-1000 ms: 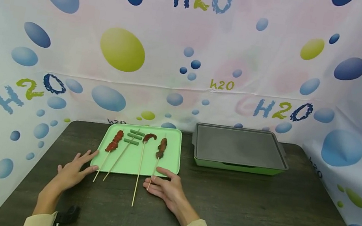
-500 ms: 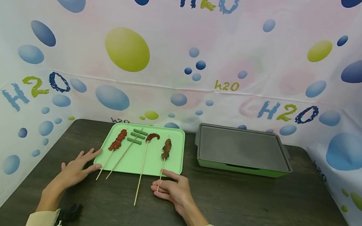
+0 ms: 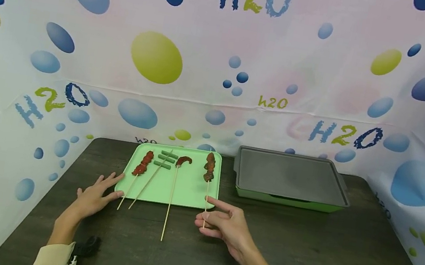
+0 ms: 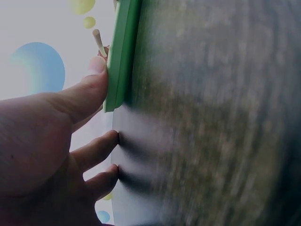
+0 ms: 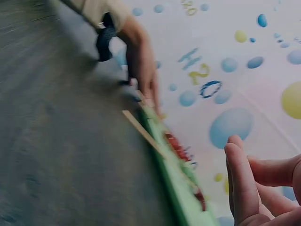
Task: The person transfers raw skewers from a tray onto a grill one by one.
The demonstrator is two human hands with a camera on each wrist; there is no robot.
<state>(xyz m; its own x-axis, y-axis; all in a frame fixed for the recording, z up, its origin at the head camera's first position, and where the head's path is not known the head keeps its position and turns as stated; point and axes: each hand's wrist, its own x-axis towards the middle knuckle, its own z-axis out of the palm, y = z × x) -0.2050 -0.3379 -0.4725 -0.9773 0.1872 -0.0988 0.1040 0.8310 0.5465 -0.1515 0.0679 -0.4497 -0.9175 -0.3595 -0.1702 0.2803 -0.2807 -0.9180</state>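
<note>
My right hand (image 3: pixel 227 226) pinches the stick of a brown meat skewer (image 3: pixel 210 168), whose pieces show above the right side of a light green tray (image 3: pixel 189 196). In the right wrist view, the pinching fingers (image 5: pixel 242 183) appear but the stick does not. My left hand (image 3: pixel 94 197) is spread at the tray's front left corner, its thumb (image 4: pixel 96 70) against the rim and other fingertips on the table. On the tray lie a red-chunk skewer (image 3: pixel 144 163), a skewer with green pieces (image 3: pixel 166 159), and a curled tentacle skewer (image 3: pixel 184 160); their sticks overhang the front edge.
A grill box with a grey plate top (image 3: pixel 287 173) and green base stands right of the tray, at the back of the dark table (image 3: pixel 301 255). A white printed sheet (image 3: pixel 205 23) hangs behind and along both sides.
My right hand has moved right with the brown meat skewer, away from the tentacle skewer and toward the tray's right edge. My left hand stays at the tray corner. The head view has shifted slightly.
</note>
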